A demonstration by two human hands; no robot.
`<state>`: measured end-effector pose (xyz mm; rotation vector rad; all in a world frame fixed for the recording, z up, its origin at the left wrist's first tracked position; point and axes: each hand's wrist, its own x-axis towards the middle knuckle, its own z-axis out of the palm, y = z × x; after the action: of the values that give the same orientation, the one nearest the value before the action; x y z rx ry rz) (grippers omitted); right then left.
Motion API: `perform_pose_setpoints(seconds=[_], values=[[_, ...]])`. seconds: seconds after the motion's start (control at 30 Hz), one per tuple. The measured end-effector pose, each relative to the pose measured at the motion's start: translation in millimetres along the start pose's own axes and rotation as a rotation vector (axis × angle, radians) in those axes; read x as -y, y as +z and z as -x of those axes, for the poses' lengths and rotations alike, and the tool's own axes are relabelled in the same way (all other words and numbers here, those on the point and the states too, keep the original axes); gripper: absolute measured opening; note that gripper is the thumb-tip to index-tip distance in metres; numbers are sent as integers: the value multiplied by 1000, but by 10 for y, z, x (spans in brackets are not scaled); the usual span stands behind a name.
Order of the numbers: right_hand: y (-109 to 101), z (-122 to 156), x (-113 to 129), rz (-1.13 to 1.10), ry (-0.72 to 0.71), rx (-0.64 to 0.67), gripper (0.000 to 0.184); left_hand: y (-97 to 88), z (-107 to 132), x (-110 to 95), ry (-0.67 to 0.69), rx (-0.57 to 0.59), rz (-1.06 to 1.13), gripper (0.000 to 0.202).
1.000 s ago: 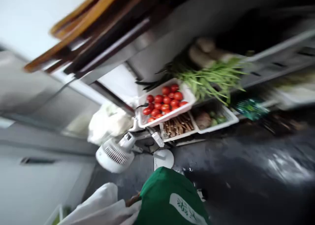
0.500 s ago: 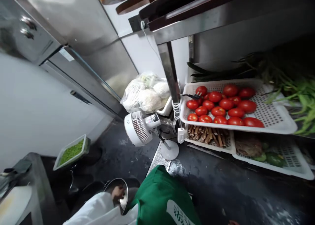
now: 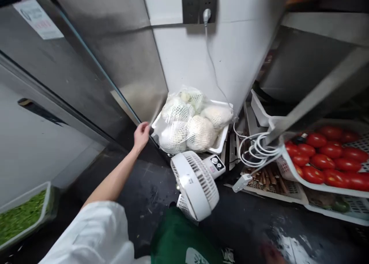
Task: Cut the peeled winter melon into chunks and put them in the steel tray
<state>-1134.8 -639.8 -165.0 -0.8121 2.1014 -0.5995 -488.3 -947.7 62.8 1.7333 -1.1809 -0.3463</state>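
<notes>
My left hand [image 3: 141, 135] reaches forward at arm's length, its white sleeve [image 3: 92, 237] pushed up. Its fingers curl round the lower edge of a tall stainless steel door [image 3: 95, 60]. Just right of the hand, a white tray [image 3: 219, 142] on the floor holds a clear bag of pale round vegetables in net sleeves [image 3: 190, 121]. A blurred reddish shape [image 3: 268, 252] at the bottom edge may be my right hand; its fingers do not show. My green apron [image 3: 178, 241] fills the bottom middle.
A white floor fan [image 3: 198, 185] stands tilted in front of me, its cord running up to a wall socket [image 3: 206, 12]. At the right a rack carries a white tray of red tomatoes [image 3: 328, 156], with a tray of brown sticks [image 3: 268, 177] below. A container of chopped greens [image 3: 20, 216] sits at the left. The dark floor is wet.
The view has swung left and settled. My left hand let go of a metal bowl near my body and stretched out to the steel door's edge.
</notes>
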Motion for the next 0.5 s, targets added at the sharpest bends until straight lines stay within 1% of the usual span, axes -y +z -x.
perform_pose_setpoints(seconds=[0.03,0.07,0.1,0.17,0.2,0.23,0.3,0.37,0.43,0.47,0.5], values=[[-5,144,223,4,-35,-15,36,156,-162,-42,58,86,66,53],[-34,293,448,-22,-70,-12,37,313,-250,-93,79,181,130,62],[-82,443,671,-53,-110,-5,38,457,-275,-140,77,259,183,68],[-215,722,1104,-59,-199,-25,42,668,-201,-191,56,314,267,75],[-288,842,1314,-42,-236,-48,44,728,-138,-186,62,325,295,76],[-357,944,1521,-13,-270,-73,45,757,-79,-161,71,311,318,76],[-461,1090,1938,66,-344,-123,47,741,2,-77,71,255,332,73],[-489,1178,2373,152,-437,-149,48,653,23,15,30,198,307,62],[-417,1251,2825,223,-523,-154,48,530,-7,87,16,186,274,42],[-344,1292,3051,242,-562,-156,48,468,-37,114,31,193,267,36],[-251,1334,3272,238,-600,-152,48,413,-75,135,50,197,268,34]])
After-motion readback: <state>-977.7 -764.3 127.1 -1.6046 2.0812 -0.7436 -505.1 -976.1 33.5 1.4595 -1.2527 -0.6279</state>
